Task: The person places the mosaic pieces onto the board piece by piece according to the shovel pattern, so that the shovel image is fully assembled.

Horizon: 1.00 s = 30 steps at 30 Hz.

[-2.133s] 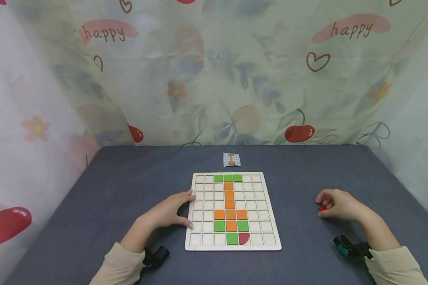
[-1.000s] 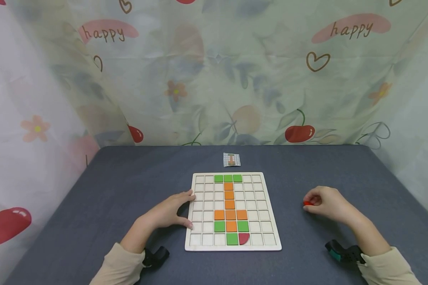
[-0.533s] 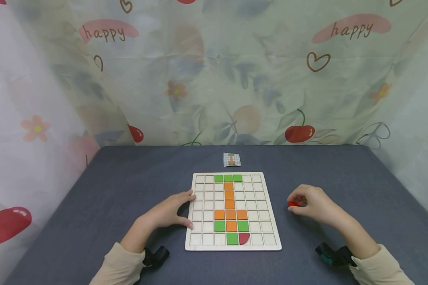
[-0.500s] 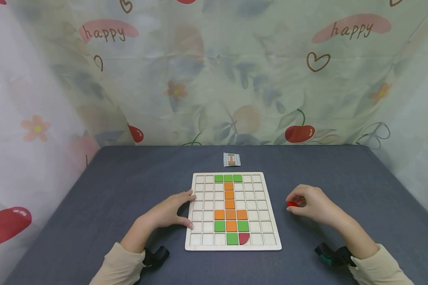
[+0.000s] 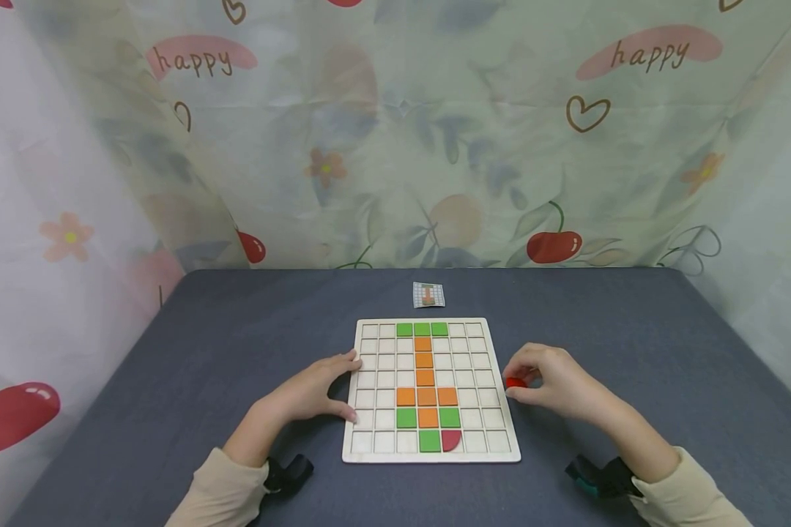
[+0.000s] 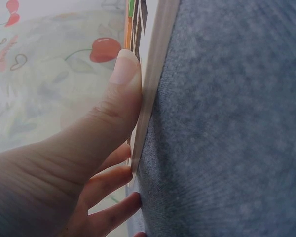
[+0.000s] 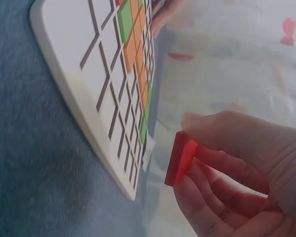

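A white grid board [image 5: 382,442] lies on the dark table, bearing green and orange square tiles in a column pattern. One red quarter-round tile [image 5: 451,440] sits in its bottom row, right of a green tile [image 5: 429,441]. My left hand [image 5: 306,391] rests at the board's left edge, fingers spread and thumb on the rim; in the left wrist view the thumb [image 6: 123,89] touches the rim. By the board's right edge my right hand [image 5: 554,377] pinches a red tile [image 7: 180,158] between thumb and fingers. The fingers partly cover that tile's outline.
Behind the board lies a small pattern card [image 5: 428,295] with a printed grid. A patterned curtain [image 5: 395,146] hangs at the table's far edge and along both sides. A black strap device [image 5: 288,474] sits on each wrist.
My right hand has moved left across the table with the red tile, from well right of the board to its right edge. My left hand and the board have stayed put.
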### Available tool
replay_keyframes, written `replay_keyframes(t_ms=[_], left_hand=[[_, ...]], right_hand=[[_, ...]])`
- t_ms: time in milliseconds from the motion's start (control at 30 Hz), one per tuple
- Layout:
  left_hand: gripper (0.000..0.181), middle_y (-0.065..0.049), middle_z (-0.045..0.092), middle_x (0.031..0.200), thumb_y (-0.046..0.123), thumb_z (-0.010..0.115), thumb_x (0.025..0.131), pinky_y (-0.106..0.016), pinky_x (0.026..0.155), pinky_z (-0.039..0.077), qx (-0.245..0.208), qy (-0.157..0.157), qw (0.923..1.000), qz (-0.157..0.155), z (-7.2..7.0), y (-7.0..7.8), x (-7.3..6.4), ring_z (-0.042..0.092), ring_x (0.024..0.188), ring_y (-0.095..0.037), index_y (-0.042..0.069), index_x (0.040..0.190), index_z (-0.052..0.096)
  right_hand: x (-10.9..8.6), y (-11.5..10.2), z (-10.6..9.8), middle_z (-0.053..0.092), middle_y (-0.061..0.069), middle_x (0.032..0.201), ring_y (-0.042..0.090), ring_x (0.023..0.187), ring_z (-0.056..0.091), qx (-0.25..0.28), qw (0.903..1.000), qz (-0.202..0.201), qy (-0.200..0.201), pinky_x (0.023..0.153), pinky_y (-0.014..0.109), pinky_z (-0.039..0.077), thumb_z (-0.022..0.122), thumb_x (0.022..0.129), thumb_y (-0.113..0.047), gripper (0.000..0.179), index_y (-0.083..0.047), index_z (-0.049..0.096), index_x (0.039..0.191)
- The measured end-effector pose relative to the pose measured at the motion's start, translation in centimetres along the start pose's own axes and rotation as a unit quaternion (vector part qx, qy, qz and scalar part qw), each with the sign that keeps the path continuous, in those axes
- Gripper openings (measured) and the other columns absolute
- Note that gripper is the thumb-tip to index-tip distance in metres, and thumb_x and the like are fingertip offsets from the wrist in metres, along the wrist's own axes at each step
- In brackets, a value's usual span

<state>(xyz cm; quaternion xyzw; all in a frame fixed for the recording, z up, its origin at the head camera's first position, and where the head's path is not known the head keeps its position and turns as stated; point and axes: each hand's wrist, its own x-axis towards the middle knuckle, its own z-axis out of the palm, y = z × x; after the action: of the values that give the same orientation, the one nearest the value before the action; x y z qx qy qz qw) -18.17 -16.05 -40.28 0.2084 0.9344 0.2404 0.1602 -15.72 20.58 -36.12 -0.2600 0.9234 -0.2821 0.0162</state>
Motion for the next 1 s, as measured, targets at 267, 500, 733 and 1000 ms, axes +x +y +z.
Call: replay_keyframes(t_ms=[267, 500, 733, 1000], left_hand=[[0.086, -0.014, 0.030, 0.152, 0.037, 0.080, 0.068, -0.049, 0.112, 0.029, -0.002, 0.000, 0.9999, 0.011, 0.0, 0.0, 0.0, 0.029, 0.140, -0.034, 0.005, 0.139, 0.043], [0.086, -0.014, 0.030, 0.152, 0.037, 0.080, 0.068, -0.049, 0.112, 0.029, 0.001, -0.002, 0.9999, 0.011, -0.1, 0.0, -0.1, 0.029, 0.140, -0.034, 0.005, 0.139, 0.043], [0.087, -0.016, 0.030, 0.152, 0.040, 0.080, 0.068, -0.051, 0.111, 0.028, -0.003, -0.002, 0.9998, 0.019, -0.3, 0.0, -0.2, 0.029, 0.140, -0.036, 0.004, 0.139, 0.043], [0.087, -0.016, 0.031, 0.152, 0.041, 0.079, 0.068, -0.051, 0.111, 0.029, 0.004, -0.004, 0.9998, 0.019, -0.4, 0.2, -0.3, 0.030, 0.140, -0.036, 0.004, 0.139, 0.044]], right_hand=[[0.3, -1.4, 0.9, 0.061, -0.001, 0.084, 0.004, 0.072, 0.057, 0.022, 0.9989, -0.037, -0.017, 0.068, 0.024, 0.055, 0.074, 0.075, -0.005, 0.012, -0.007, 0.069, 0.085], [0.7, -2.5, 1.8, 0.062, -0.001, 0.085, 0.004, 0.075, 0.057, 0.032, 0.9966, -0.066, -0.036, 0.068, 0.024, 0.054, 0.073, 0.076, -0.005, 0.011, -0.008, 0.069, 0.086], [1.1, -3.8, 2.6, 0.062, -0.002, 0.086, 0.006, 0.077, 0.058, 0.052, 0.9933, -0.081, -0.064, 0.071, 0.023, 0.055, 0.074, 0.078, -0.007, 0.011, -0.009, 0.070, 0.088], [1.7, -5.1, 3.9, 0.061, -0.002, 0.086, 0.004, 0.077, 0.057, 0.059, 0.9883, -0.114, -0.082, 0.072, 0.020, 0.054, 0.072, 0.079, -0.006, 0.009, -0.009, 0.069, 0.086]])
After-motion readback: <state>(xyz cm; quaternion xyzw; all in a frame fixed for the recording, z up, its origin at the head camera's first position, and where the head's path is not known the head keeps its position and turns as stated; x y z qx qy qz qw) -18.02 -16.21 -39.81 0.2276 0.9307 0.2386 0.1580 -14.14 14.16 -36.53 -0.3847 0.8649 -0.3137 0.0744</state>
